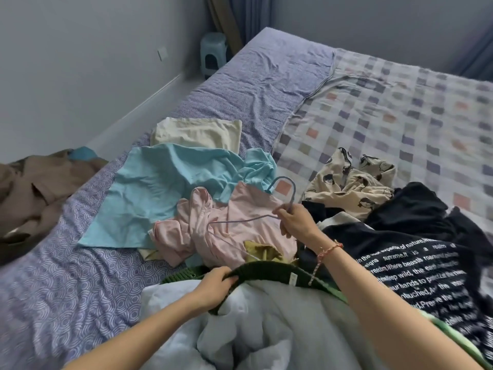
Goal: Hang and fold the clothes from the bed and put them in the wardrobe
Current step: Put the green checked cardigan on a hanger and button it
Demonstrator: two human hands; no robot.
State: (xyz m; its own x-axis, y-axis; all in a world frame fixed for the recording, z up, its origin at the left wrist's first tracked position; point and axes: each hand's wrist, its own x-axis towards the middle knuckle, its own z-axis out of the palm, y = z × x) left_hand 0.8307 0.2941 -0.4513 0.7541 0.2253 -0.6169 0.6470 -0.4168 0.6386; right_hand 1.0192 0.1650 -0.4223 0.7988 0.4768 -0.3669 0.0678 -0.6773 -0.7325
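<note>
My right hand (294, 221) grips a thin blue-purple hanger (289, 194) at the base of its hook, above a pink garment (240, 209). My left hand (216, 288) grips the dark green knitted collar (266, 271) of a jacket with a pale lining (266, 329) that lies closest to me. One arm of the hanger runs down toward that collar. A light blue shirt (160, 188) is spread out behind the pink one, and a folded cream cloth (197, 132) lies beyond it.
A cartoon-print cream garment (349, 180) and a black garment with white lettering (416, 265) lie on the right. The bed (66, 263) has a purple patterned sheet and a checked blanket (400, 110). Brown clothing (34, 190) lies at the left edge; a blue stool (213, 54) stands in the corner.
</note>
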